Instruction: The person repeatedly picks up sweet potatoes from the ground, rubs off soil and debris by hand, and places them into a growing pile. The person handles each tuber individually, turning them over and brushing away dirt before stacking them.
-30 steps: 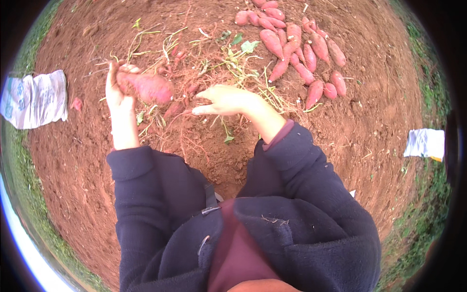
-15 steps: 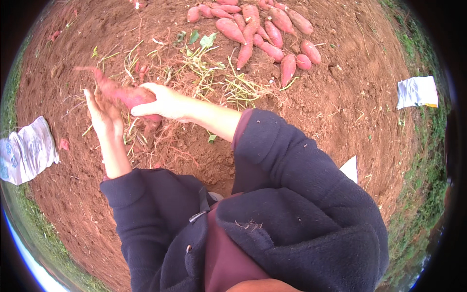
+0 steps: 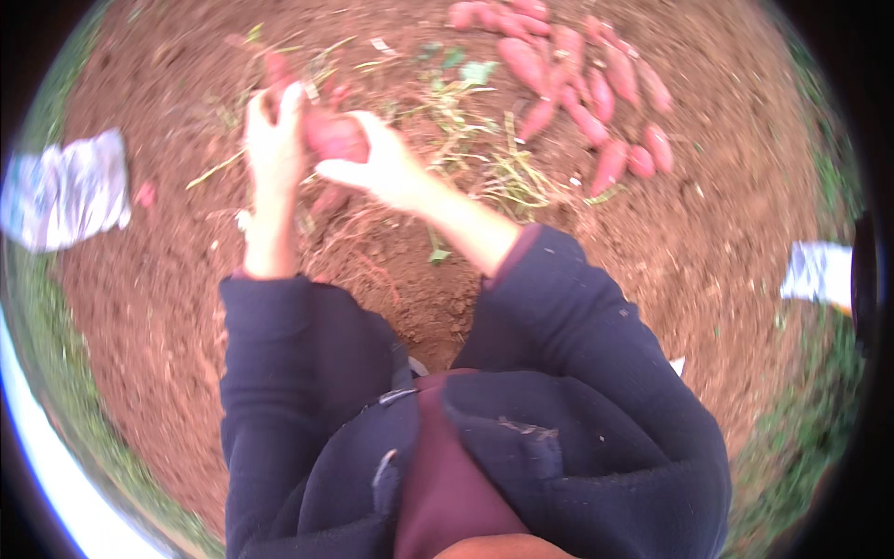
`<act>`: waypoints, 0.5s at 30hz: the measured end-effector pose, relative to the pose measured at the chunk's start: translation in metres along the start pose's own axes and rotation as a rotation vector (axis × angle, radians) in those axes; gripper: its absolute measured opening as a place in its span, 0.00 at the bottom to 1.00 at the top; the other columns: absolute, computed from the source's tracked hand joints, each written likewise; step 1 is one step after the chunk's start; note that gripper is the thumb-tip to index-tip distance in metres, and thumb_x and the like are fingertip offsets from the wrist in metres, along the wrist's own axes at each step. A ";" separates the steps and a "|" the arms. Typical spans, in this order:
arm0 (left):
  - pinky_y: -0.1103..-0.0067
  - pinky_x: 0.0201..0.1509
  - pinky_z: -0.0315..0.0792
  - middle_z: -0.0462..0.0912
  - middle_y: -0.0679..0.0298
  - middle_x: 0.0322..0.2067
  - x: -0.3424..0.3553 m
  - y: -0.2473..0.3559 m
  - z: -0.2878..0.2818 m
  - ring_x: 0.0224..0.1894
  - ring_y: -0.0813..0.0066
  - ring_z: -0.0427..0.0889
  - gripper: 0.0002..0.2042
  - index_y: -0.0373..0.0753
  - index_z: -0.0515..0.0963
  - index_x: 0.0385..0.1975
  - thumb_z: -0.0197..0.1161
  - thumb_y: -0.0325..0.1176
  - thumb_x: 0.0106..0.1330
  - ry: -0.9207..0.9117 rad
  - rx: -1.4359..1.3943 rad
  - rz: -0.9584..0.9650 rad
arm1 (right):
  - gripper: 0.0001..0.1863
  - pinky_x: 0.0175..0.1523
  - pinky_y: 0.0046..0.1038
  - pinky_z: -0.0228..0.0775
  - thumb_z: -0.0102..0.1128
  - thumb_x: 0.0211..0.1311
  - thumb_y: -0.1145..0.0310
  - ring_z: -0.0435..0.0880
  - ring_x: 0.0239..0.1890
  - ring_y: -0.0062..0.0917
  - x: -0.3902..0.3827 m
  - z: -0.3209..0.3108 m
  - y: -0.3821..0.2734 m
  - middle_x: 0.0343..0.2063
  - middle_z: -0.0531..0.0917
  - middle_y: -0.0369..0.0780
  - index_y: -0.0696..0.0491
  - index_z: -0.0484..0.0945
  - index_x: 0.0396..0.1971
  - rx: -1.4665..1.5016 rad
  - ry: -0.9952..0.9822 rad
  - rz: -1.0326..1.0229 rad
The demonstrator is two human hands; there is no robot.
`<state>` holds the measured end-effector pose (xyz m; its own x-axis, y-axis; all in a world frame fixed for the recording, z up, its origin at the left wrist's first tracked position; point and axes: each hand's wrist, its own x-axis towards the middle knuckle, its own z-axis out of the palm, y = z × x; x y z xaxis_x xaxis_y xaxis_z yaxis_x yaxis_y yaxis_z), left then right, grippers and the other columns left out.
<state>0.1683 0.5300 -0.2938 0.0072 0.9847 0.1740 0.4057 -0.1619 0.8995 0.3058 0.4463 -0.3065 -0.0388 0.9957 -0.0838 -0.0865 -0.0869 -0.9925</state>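
A large reddish-pink sweet potato (image 3: 337,137) is held between my two hands above the soil, its narrow end pointing up and to the left. My left hand (image 3: 272,154) wraps its fingers around the narrower part. At the thicker end, my right hand (image 3: 386,172) grips it with thumb and fingers. Motion blurs the picture, and my fingers hide much of the root's middle. Beneath and beside the hands lie thin roots and pale green cut stems (image 3: 456,126). Another reddish root (image 3: 331,198) shows partly in the soil just below my hands.
A pile of several sweet potatoes (image 3: 523,65) lies on the brown soil at the far right of my hands. A crumpled whitish sack (image 3: 70,194) is on the left, another pale bag (image 3: 818,272) at the right edge. Green grass (image 3: 819,373) borders the plot.
My left hand, flat with fingers stretched along the sweet potato before, has closed around it. The sweet potato has tilted more upright. The whole view has shifted, so the pile appears further right.
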 end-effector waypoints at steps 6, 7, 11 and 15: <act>0.78 0.47 0.69 0.78 0.58 0.39 -0.006 0.009 -0.001 0.41 0.76 0.74 0.20 0.29 0.72 0.45 0.53 0.45 0.71 0.038 -0.213 -0.003 | 0.32 0.49 0.26 0.73 0.70 0.51 0.67 0.79 0.45 0.23 0.000 -0.003 0.000 0.44 0.78 0.41 0.60 0.65 0.55 0.433 -0.122 0.136; 0.78 0.47 0.69 0.78 0.59 0.39 -0.006 0.009 -0.003 0.41 0.76 0.74 0.19 0.30 0.72 0.45 0.53 0.44 0.71 0.064 -0.179 -0.014 | 0.31 0.47 0.26 0.73 0.68 0.53 0.66 0.80 0.43 0.24 0.000 -0.002 0.000 0.43 0.78 0.41 0.59 0.65 0.55 0.480 -0.144 0.144; 0.78 0.43 0.69 0.78 0.61 0.35 -0.001 0.006 -0.003 0.37 0.77 0.74 0.16 0.31 0.73 0.41 0.53 0.41 0.71 0.142 -0.153 0.023 | 0.27 0.41 0.29 0.76 0.60 0.59 0.62 0.82 0.35 0.29 0.000 -0.011 -0.003 0.41 0.78 0.42 0.58 0.65 0.55 0.821 -0.366 0.334; 0.81 0.35 0.67 0.77 0.66 0.27 0.004 -0.003 0.001 0.29 0.81 0.72 0.14 0.32 0.73 0.37 0.55 0.41 0.70 0.142 -0.226 -0.012 | 0.28 0.41 0.30 0.74 0.54 0.59 0.51 0.82 0.34 0.29 -0.001 -0.013 -0.003 0.37 0.81 0.45 0.60 0.71 0.49 0.907 -0.463 0.248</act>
<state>0.1681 0.5341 -0.2966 -0.1308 0.9704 0.2029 0.1907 -0.1762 0.9657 0.3188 0.4456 -0.3042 -0.5182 0.8541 -0.0438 -0.7305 -0.4687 -0.4967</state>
